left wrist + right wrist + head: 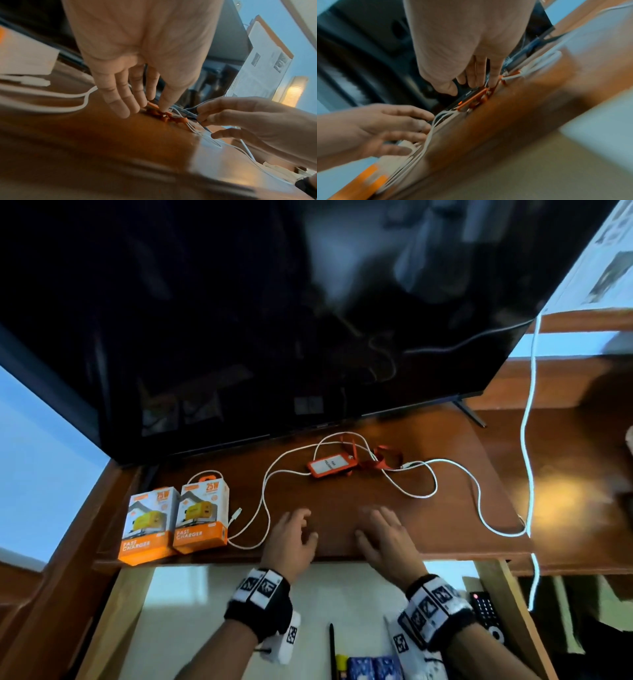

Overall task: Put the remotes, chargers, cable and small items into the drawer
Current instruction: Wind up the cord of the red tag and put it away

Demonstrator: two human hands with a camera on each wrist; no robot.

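Two orange-and-white fast charger boxes (178, 520) stand side by side at the left of the brown wooden desk (342, 508). A long white cable (421, 494) loops across the desk around an orange card holder (330, 466) with an orange lanyard (383, 458). My left hand (296, 530) and right hand (380, 527) hover over the desk's front, fingers relaxed, holding nothing. Below the desk edge the drawer (205, 604) stands open, with a black remote (488, 616) at its right side, a black pen (331, 645) and blue packets (373, 667).
A large black TV screen (274, 320) leans over the back of the desk, its foot (471, 414) at the right. A second white cord (529, 440) hangs down at the right. A wooden shelf (565, 385) runs to the right.
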